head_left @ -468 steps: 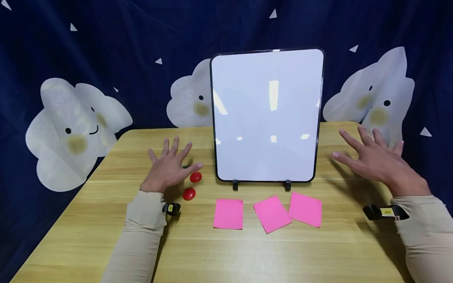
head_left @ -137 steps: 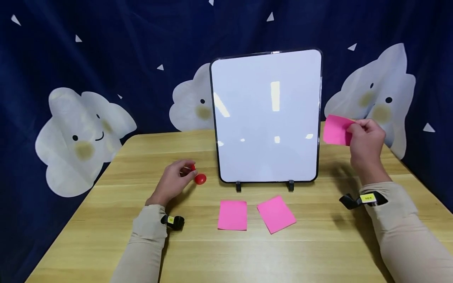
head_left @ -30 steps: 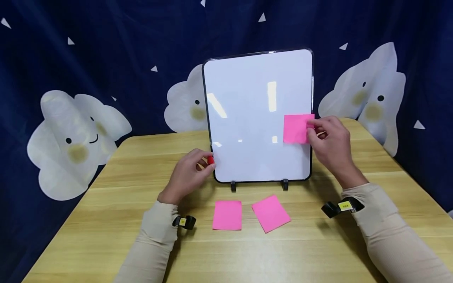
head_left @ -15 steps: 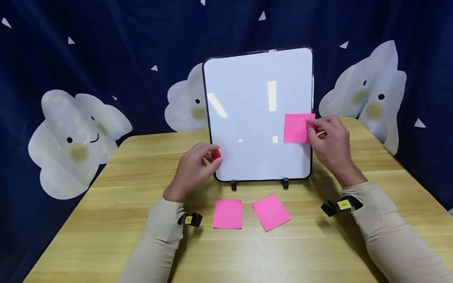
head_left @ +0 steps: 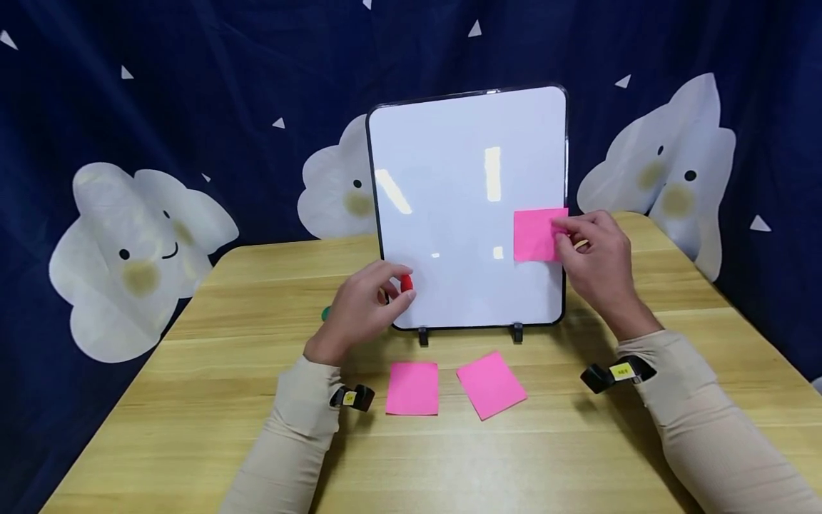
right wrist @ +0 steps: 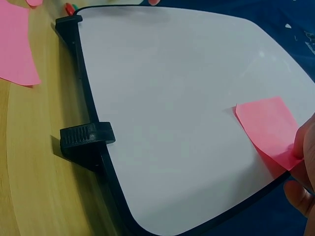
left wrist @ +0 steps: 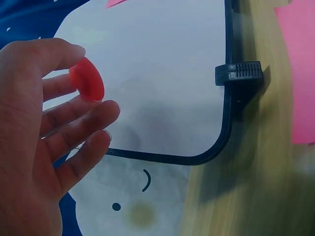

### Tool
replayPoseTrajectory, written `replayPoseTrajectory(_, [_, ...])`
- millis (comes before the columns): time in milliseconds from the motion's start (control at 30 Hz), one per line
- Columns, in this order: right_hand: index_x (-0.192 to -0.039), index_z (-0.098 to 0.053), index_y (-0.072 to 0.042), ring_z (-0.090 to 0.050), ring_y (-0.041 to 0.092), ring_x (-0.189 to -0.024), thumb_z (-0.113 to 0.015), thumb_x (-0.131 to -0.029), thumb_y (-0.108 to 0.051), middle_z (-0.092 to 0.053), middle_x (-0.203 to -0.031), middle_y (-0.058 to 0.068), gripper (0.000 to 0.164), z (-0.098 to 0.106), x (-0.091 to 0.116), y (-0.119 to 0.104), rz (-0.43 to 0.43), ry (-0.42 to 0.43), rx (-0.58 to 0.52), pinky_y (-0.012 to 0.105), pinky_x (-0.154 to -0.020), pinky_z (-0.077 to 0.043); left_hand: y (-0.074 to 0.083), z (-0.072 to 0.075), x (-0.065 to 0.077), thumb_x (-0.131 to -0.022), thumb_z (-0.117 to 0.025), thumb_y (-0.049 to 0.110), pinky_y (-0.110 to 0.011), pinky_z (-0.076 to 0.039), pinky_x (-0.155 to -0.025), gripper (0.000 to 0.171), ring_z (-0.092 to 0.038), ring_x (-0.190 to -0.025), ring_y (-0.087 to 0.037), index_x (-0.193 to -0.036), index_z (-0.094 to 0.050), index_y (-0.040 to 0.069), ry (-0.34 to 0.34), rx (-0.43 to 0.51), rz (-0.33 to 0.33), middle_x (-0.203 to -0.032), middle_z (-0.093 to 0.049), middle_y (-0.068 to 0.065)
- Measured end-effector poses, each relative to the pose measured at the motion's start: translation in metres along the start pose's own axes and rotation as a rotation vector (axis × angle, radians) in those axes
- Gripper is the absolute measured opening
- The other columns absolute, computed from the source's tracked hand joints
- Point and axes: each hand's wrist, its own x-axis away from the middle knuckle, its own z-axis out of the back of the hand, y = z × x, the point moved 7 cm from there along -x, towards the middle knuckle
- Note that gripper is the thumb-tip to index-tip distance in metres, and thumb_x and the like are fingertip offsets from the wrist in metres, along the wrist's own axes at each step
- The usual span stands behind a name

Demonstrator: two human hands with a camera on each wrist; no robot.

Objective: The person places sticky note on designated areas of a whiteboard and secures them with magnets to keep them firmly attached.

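A whiteboard [head_left: 449, 193] with a black frame stands upright on two black feet on the wooden table. My left hand [head_left: 359, 307], in front of its lower left corner, pinches a round red magnet [left wrist: 88, 81] between thumb and index finger; the other fingers are loosely bent. At the board's right edge my right hand [head_left: 600, 260] pinches the right side of a pink sticky note [head_left: 534, 235]. In the right wrist view this note [right wrist: 268, 125] lies over the board's white face, its near edge lifted from it.
Two more pink notes, a straight one [head_left: 412, 389] and a turned one [head_left: 491, 385], lie on the table before the board. A green round piece [head_left: 325, 313] peeks out behind my left wrist. A dark blue curtain [head_left: 257, 57] with clouds hangs behind.
One note left the table in my right hand and reached the board's right side; my left hand picked up a red magnet. Over the last second the left hand moved right across the board's left edge.
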Motion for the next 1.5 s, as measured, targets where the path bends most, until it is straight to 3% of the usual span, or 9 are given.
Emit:
replayPoseTrajectory(333, [-0.113, -0.075, 0.001, -0.059, 0.021, -0.086, -0.066, -0.093, -0.001, -0.056, -0.097, 0.015, 0.022, 0.001, 0.0, 0.001, -0.022, -0.022, 0.011, 0.007, -0.069, -0.04, 0.01, -0.005, -0.011, -0.094, -0.07, 0.029, -0.024, -0.052, -0.067, 0.027, -0.06, -0.075, -0.003, -0.115, -0.071, 0.012, -0.017, -0.056, 0.002, -0.099, -0.064, 0.008])
replayPoseTrajectory(767, [-0.113, -0.076, -0.003, -0.055, 0.018, -0.084, -0.068, -0.093, -0.003, -0.054, -0.097, 0.015, 0.022, 0.002, 0.0, 0.008, -0.041, -0.025, 0.02, 0.007, -0.068, -0.04, 0.029, -0.016, -0.032, -0.094, -0.069, 0.029, -0.023, -0.048, -0.06, 0.029, -0.063, -0.075, -0.008, -0.117, -0.071, 0.011, -0.077, -0.131, -0.108, -0.101, -0.065, 0.006])
replayPoseTrajectory(1200, [-0.119, -0.074, -0.007, -0.059, 0.021, -0.092, -0.065, -0.095, -0.008, -0.06, -0.106, 0.014, 0.025, -0.007, 0.003, 0.015, -0.036, -0.057, 0.006, 0.009, -0.068, -0.041, 0.047, -0.027, -0.054, -0.094, -0.067, 0.033, -0.023, -0.047, -0.06, 0.029, -0.061, -0.077, -0.011, -0.117, -0.071, 0.016, -0.107, -0.207, -0.107, -0.098, -0.064, 0.007])
replayPoseTrajectory(1500, [-0.125, -0.071, -0.008, -0.06, 0.024, -0.094, -0.064, -0.097, -0.009, -0.06, -0.11, 0.014, 0.029, -0.008, 0.005, 0.015, -0.047, -0.07, -0.001, 0.009, -0.07, -0.041, 0.059, -0.031, -0.069, -0.094, -0.068, 0.026, -0.023, -0.051, -0.073, 0.034, -0.058, -0.092, -0.011, -0.124, -0.07, 0.012, -0.043, -0.227, -0.23, -0.112, -0.064, -0.002])
